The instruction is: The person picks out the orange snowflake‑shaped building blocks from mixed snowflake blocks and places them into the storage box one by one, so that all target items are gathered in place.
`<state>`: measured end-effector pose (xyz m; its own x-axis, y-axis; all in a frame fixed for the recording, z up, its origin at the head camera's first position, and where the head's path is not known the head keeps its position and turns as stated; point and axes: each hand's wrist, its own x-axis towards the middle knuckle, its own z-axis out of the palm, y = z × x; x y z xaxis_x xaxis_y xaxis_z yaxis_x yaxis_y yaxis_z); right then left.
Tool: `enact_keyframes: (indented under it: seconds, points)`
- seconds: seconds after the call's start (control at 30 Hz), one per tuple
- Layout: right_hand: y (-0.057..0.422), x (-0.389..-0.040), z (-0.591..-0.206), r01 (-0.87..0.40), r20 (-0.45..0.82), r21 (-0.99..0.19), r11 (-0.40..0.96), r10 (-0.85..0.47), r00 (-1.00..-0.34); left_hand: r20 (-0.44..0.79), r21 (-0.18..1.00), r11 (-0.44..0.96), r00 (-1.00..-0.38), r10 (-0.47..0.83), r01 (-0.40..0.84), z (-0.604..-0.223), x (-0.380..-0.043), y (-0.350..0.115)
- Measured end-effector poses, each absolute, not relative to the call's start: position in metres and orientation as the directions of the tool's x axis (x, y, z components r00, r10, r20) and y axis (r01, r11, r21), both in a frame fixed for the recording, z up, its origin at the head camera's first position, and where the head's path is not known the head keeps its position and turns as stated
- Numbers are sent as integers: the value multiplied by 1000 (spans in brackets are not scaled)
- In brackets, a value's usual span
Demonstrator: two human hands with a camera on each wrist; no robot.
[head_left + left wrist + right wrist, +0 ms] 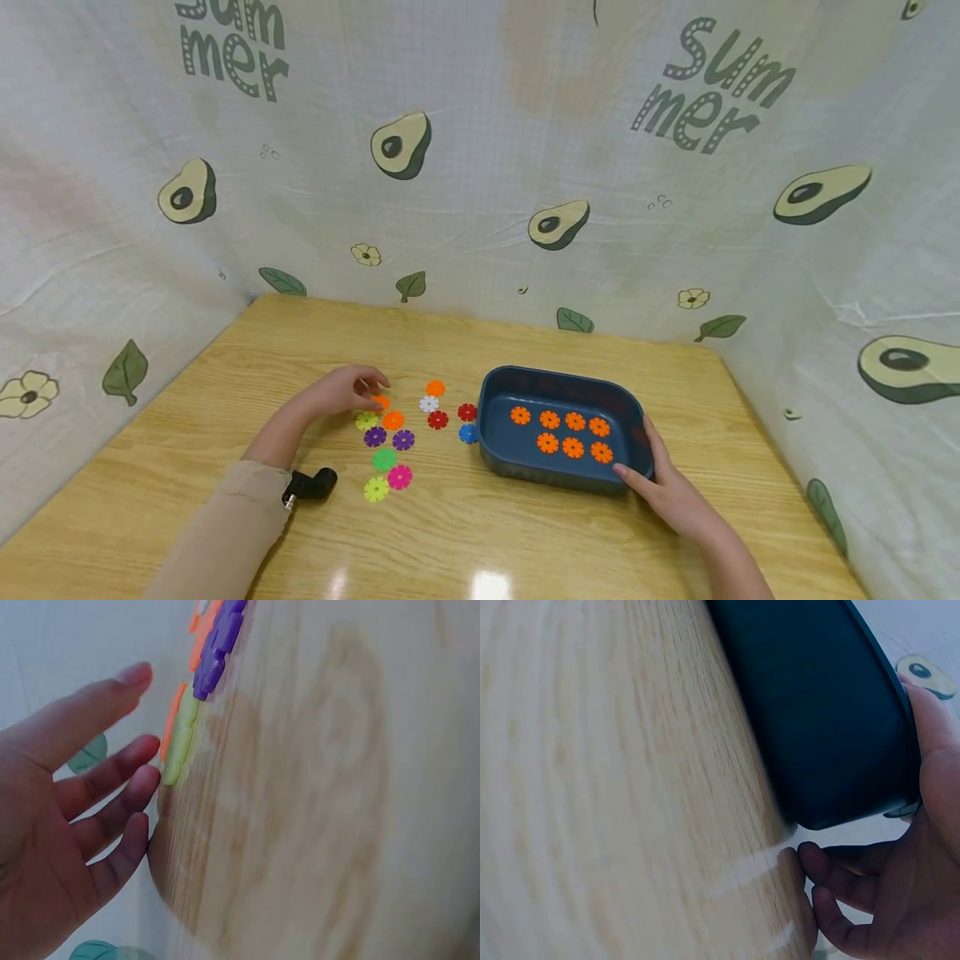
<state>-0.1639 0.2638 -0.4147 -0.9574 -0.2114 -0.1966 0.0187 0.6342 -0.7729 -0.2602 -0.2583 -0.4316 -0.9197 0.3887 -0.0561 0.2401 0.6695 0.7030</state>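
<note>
My left hand (348,390) hovers with loosely bent fingers by an orange notched disc (382,402) that overlaps a yellow one (366,421) at the table's left. In the left wrist view the thumb and fingers stand apart, nothing between them. Around them lie two purple discs (403,440), another orange disc (393,421), a green disc (385,459) and a pink disc (400,477). My right hand (678,496) grips the right end of a dark blue bin (517,475), thumb over the rim. Several orange discs (573,447) lie flat inside it.
Between hand and bin lie a white disc (429,404), two red discs (438,420), a blue disc (468,433) and an orange one (436,388). A second yellow disc (377,489) is nearer me. Printed cloth (480,167) encloses the wooden table (420,542).
</note>
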Motion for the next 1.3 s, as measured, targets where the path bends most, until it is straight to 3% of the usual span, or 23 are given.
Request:
enact_keyframes:
  seconds: [0.87, 1.3]
  points:
    - [264, -165, -416, -3, -179, -760, 650, -214, -960, -167, 678, 715, -912, 374, 168, -428, -270, -256]
    - [264, -164, -416, -10, -173, -763, 646, -219, -960, -148, 669, 716, -908, 391, 199, -424, -268, -252]
